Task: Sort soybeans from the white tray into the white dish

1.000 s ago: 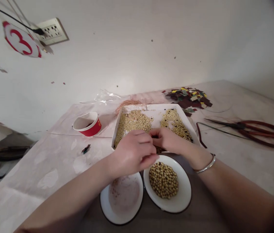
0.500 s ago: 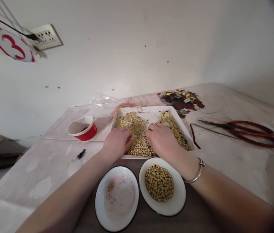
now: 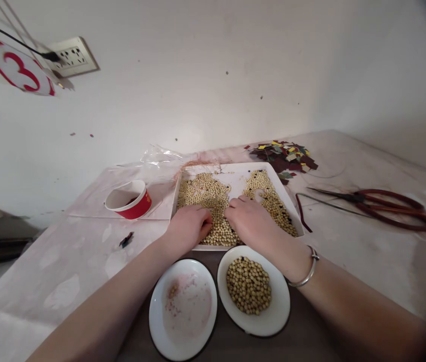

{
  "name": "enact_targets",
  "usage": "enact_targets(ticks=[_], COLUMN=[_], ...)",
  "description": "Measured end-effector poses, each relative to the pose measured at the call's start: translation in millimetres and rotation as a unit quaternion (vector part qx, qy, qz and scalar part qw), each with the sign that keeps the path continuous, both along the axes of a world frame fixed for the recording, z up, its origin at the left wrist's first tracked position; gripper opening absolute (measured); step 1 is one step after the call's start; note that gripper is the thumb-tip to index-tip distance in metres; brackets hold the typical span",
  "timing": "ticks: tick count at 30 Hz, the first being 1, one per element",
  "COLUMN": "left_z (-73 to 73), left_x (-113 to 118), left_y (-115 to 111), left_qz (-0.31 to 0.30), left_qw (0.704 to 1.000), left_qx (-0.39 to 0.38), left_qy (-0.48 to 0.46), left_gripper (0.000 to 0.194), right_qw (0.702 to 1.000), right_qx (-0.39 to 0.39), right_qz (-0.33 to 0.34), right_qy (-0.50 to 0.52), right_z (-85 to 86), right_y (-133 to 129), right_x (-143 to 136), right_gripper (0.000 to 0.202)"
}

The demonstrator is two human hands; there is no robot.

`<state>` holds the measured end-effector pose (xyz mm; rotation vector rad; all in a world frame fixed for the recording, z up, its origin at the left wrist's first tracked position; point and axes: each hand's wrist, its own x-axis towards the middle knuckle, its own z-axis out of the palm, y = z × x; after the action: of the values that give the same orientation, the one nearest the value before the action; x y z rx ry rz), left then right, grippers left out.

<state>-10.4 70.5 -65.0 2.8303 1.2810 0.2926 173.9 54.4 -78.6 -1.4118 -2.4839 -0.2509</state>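
Observation:
A shallow white tray (image 3: 235, 168) holds many small round cream-tan beads or beans (image 3: 207, 188), a few dark ones among them. My left hand (image 3: 190, 224) rests at the tray's near left side, its fingers curled towards the thumb over the beads. Opposite it, my right hand (image 3: 248, 216) has its fingers bent down into the pile; its fingertips are hidden. I cannot make out anything held in either hand. Below the right hand stands a white dish (image 3: 280, 306) with a heap of larger tan beads. Beside it lies another white dish (image 3: 182, 347) with pinkish residue and small crumbs.
To the left stands a red and white paper cup (image 3: 141, 203), near a small dark scrap (image 3: 126, 240). Clear plastic film (image 3: 158, 155) lies behind the tray. At right are red-handled scissors (image 3: 394, 206), a bent thin strip (image 3: 303, 213) and a pile of coloured chips (image 3: 284, 157).
My left hand has shifted slightly right and nearer to me, its fingers more curled. My right hand has moved a little towards me, still at the beads.

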Motion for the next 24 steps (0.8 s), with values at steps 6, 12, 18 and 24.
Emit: enact_targets(ticks=[6,12,18,24], left_z=[-4.3,-10.0,-11.8,-10.1], left_x=[1,3,2,3], left_y=[2,4,5,4], left_qz=[-0.019,-0.047,-0.051,-0.049], left_qw=[0.999,0.998,0.997,0.998], left_qx=[-0.001,0.004,0.006,-0.002], left_qy=[-0.032,-0.045,-0.054,-0.047], left_gripper=[0.004,0.003,0.002,0.005], right_qw=[1.0,0.999,0.992,0.983], right_qx=[-0.019,-0.023,-0.067,-0.093], right_qz=[0.014,0.028,0.053,0.068], right_qy=[0.008,0.036,0.092,0.139], right_z=[-0.2,-4.6,-4.2,-4.1], right_y=[2,3,4,5], right_x=[0,-1,0,0], right_gripper=[0.015,0.016,0.016,0.015])
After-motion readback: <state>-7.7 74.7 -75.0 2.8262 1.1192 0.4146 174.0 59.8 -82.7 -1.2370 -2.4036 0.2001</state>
